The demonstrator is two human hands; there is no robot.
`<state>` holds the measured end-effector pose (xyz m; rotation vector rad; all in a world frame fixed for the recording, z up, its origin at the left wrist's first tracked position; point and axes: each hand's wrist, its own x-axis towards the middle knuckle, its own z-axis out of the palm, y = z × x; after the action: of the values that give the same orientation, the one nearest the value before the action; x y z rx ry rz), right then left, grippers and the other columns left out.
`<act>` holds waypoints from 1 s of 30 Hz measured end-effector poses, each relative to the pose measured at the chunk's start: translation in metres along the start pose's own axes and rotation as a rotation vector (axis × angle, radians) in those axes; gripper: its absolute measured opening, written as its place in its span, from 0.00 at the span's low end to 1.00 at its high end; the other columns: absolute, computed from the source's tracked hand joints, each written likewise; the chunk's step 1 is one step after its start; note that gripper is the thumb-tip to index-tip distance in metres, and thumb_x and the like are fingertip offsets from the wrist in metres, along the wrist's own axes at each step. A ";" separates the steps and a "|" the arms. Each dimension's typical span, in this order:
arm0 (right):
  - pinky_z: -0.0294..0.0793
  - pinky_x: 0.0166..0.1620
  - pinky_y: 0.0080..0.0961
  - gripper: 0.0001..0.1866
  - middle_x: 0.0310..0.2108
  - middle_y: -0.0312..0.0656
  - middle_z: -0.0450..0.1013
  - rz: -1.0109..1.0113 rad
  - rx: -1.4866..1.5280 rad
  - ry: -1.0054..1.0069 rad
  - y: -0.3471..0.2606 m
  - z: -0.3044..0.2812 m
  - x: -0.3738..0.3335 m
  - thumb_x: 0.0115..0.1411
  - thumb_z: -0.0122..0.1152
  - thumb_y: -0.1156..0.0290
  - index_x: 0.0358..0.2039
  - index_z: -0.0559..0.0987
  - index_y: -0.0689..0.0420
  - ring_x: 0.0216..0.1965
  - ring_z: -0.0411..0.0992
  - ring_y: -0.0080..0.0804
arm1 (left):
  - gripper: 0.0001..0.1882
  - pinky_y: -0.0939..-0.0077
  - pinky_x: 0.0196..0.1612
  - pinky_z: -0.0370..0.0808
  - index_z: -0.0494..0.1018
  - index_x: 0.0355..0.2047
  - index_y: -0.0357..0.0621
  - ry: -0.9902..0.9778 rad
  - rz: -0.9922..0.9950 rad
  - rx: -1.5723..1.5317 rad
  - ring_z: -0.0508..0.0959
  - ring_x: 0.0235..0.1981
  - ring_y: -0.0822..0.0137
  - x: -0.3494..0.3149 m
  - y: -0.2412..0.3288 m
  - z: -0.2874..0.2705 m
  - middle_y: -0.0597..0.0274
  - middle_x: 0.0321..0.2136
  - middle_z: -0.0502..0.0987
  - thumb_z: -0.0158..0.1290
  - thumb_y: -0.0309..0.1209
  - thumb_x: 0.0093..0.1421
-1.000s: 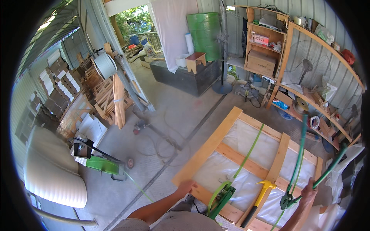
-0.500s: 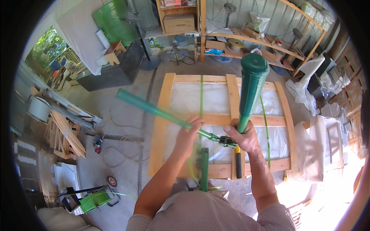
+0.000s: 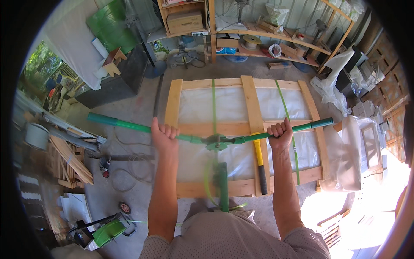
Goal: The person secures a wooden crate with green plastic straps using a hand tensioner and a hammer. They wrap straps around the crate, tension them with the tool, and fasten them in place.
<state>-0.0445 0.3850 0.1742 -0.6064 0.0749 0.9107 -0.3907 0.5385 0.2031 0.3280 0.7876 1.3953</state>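
My two hands hold a green long-handled strap crimper (image 3: 216, 142) level over a wooden crate (image 3: 207, 188). My left hand (image 3: 164, 133) is closed around its left handle, and my right hand (image 3: 281, 133) grips the right one. The handles are spread wide, with the jaw head between them, over a green strap (image 3: 214, 103) that runs across the crate. Whether the jaws touch the strap I cannot tell. To the right of the head lies a hammer with a yellow and black handle (image 3: 260, 166). A green metal tool (image 3: 223, 185) stands out in front of my waist.
A second green strap (image 3: 295, 151) crosses the crate's right side. Lower left sits a green strap reel on a wheeled cart (image 3: 108, 233); a hose (image 3: 125, 172) lies on the floor. Shelves (image 3: 276, 36) line the back wall. Plastic-wrapped goods (image 3: 343, 159) stand right of the crate.
The crimper's handles have swung apart and down from a raised, tilted position. My left hand moved left along with its handle, and the right handle now points rightward instead of up.
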 end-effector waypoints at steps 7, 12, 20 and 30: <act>0.47 0.21 0.26 0.27 0.11 0.29 0.41 0.014 -0.069 0.042 0.019 -0.035 0.028 0.66 0.49 0.58 0.13 0.50 0.45 0.14 0.41 0.23 | 0.29 0.70 0.21 0.53 0.43 0.12 0.57 0.102 -0.059 0.028 0.47 0.12 0.71 0.013 -0.033 -0.030 0.72 0.10 0.45 0.47 0.48 0.63; 0.46 0.19 0.25 0.28 0.09 0.28 0.41 0.015 -0.071 0.092 0.029 -0.056 0.030 0.66 0.50 0.57 0.12 0.50 0.45 0.12 0.41 0.22 | 0.29 0.71 0.21 0.52 0.43 0.12 0.57 0.118 -0.071 0.061 0.46 0.12 0.71 0.017 -0.049 -0.044 0.72 0.10 0.44 0.47 0.48 0.62; 0.46 0.18 0.24 0.27 0.09 0.28 0.42 0.048 0.008 0.051 0.036 -0.079 0.035 0.65 0.51 0.56 0.12 0.52 0.45 0.11 0.41 0.22 | 0.28 0.70 0.22 0.53 0.45 0.12 0.57 0.100 -0.059 0.069 0.47 0.12 0.71 0.020 -0.062 -0.057 0.72 0.09 0.45 0.46 0.48 0.63; 0.51 0.21 0.23 0.24 0.11 0.28 0.44 0.023 -0.059 0.143 0.046 -0.091 0.038 0.65 0.53 0.56 0.15 0.56 0.46 0.13 0.45 0.22 | 0.25 0.66 0.27 0.62 0.52 0.14 0.55 0.167 -0.058 0.089 0.51 0.13 0.71 0.017 -0.068 -0.070 0.71 0.10 0.50 0.47 0.48 0.63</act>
<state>-0.0387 0.3863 0.0654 -0.7268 0.1837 0.8933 -0.3866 0.5252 0.1049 0.2580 0.9912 1.3477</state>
